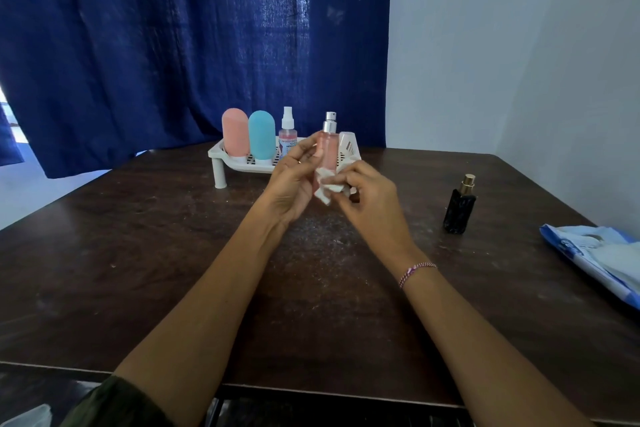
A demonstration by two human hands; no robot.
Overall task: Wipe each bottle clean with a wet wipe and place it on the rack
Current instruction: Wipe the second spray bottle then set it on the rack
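Head view: the left hand (294, 180) gripped the slim pink spray bottle (329, 149) upright, long axis vertical, while the right hand (367, 194) pinched the wet wipe (327, 189) at its base. The rack (242, 163) stood just behind, slightly left, nearer the left hand.

five bottles (329, 149), one rack (242, 163), one wipe (327, 189)

Behind your dark wooden counter (138, 270) hangs a deep blue curtain (156, 45), daylight glowing through its weave. A pale wall (502, 62) stands to your right. At the lower left corner you can see a scrap of clear plastic (26, 417).
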